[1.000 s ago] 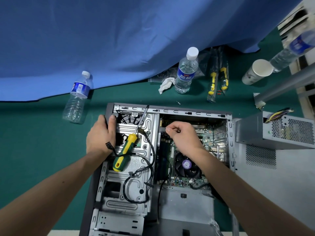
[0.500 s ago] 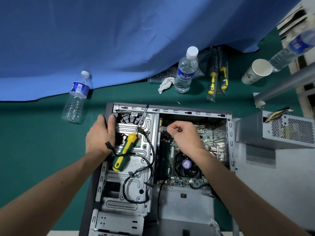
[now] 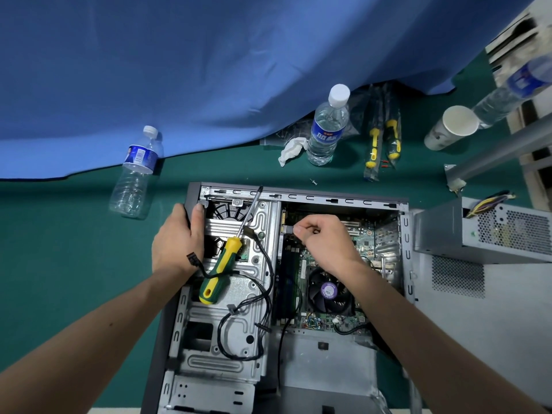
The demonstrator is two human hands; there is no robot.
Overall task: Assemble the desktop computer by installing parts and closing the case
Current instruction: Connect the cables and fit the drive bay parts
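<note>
An open desktop case (image 3: 343,201) lies flat on the green table. My left hand (image 3: 176,240) grips its upper left corner, thumb over the rim. My right hand (image 3: 324,240) reaches inside, its fingers curled and pinching a small grey connector (image 3: 287,229) at the drive cage's edge above the motherboard (image 3: 363,237). A green and yellow screwdriver (image 3: 221,270) rests on the metal drive cage (image 3: 254,282), untouched. The CPU fan (image 3: 328,291) sits below my right wrist. Black cables (image 3: 263,297) loop over the cage.
A grey power supply (image 3: 490,234) sits on the removed side panel (image 3: 484,324) at the right. Two water bottles (image 3: 136,171) (image 3: 327,127), a crumpled tissue (image 3: 292,149), bagged screwdrivers (image 3: 383,138), a paper cup (image 3: 452,127) and a loose screw (image 3: 313,182) lie beyond the case. Blue cloth (image 3: 209,70) hangs behind.
My right hand has shifted very slightly at the connector. The left hand and the screwdriver have stayed put.
</note>
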